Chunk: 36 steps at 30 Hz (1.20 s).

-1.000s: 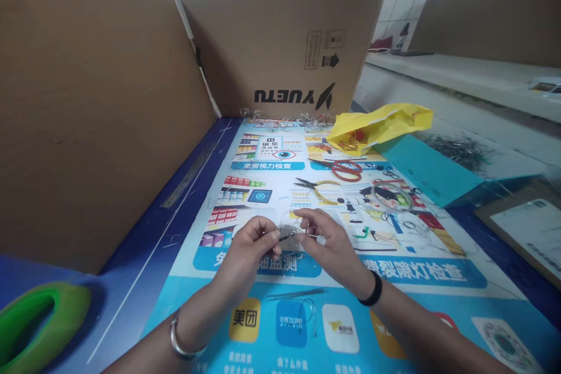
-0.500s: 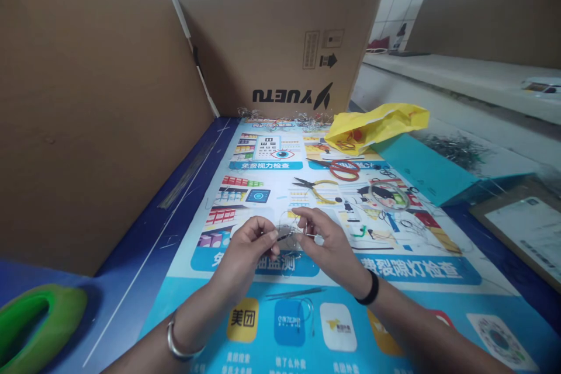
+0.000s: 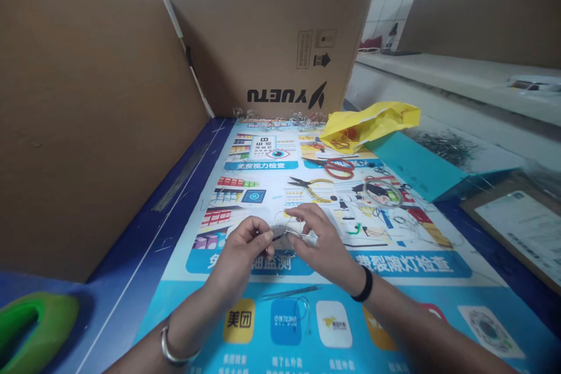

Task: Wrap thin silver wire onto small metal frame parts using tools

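Note:
Close together over the printed poster (image 3: pixel 175 304), both hands work on a thin bent wire (image 3: pixel 280 236). My left hand (image 3: pixel 246 248) pinches its dark left part between thumb and fingertips. On the other side, my right hand (image 3: pixel 322 242) is closed with thumb and fingers around the looping, paler strands. The wire's exact shape is too fine to make out. Below the hands lie several straight dark wires (image 3: pixel 290 293) and a curled wire loop (image 3: pixel 302 310). Yellow-handled pliers (image 3: pixel 318 189) and red-handled scissors (image 3: pixel 339 168) rest beyond the hands.
A yellow bag (image 3: pixel 372 123) and a teal folder (image 3: pixel 414 166) lie at the back right. A wire coil (image 3: pixel 383 193) is nearer. Tall cardboard panels (image 3: pixel 272 35) stand behind and left. Green tape (image 3: pixel 56 327) sits front left; a wire bundle (image 3: pixel 182 178) lies left.
The whole view has shifted slightly, so everything appears a little further left. Both hands keep their hold on the wire, with only small finger movement.

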Available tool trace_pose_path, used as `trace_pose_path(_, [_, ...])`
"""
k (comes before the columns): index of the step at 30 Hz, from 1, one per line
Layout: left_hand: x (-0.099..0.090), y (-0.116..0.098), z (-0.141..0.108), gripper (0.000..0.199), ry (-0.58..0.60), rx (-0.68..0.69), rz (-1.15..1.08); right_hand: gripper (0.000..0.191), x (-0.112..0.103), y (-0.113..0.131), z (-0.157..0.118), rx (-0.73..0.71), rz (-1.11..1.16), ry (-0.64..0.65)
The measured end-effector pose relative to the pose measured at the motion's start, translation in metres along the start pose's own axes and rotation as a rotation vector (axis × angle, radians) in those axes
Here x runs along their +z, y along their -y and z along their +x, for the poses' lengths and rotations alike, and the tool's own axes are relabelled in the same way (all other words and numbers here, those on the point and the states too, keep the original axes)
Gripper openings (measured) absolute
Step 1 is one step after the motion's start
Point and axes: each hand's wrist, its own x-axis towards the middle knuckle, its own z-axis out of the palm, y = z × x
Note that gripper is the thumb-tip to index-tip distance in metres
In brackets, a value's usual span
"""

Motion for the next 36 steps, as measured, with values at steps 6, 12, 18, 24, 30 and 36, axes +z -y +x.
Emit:
trace_pose_path(6, [0.0011,-0.0031,-0.002,0.015,-0.017,0.014,0.013,0.043,0.0001,-0.0001,-0.0012,-0.033,-0.027,-0.001])
trace_pose_path(12, [0.0016,-0.0034,-0.0019,0.014,-0.034,0.013,0.003,0.042,-0.0011,0.0001,-0.0013,-0.036,-0.07,0.026])
trace_pose_path(18, [0.001,-0.0014,-0.0032,0.013,-0.035,0.024,0.016,0.043,-0.0007,0.0012,-0.0009,-0.017,-0.066,0.038])
trace_pose_path(24, [0.0015,-0.001,-0.0011,0.013,-0.047,0.023,0.007,0.042,-0.0002,-0.0021,-0.0009,-0.038,-0.047,0.037])
trace_pose_path(30, [0.002,-0.0015,-0.0016,0.013,-0.056,0.035,0.021,0.038,0.0,-0.0051,-0.0006,-0.02,-0.055,0.05])
trace_pose_path(36, [0.0025,-0.0018,-0.003,0.012,-0.056,0.042,0.027,0.037,0.0009,-0.0061,0.0,-0.023,-0.065,0.058])
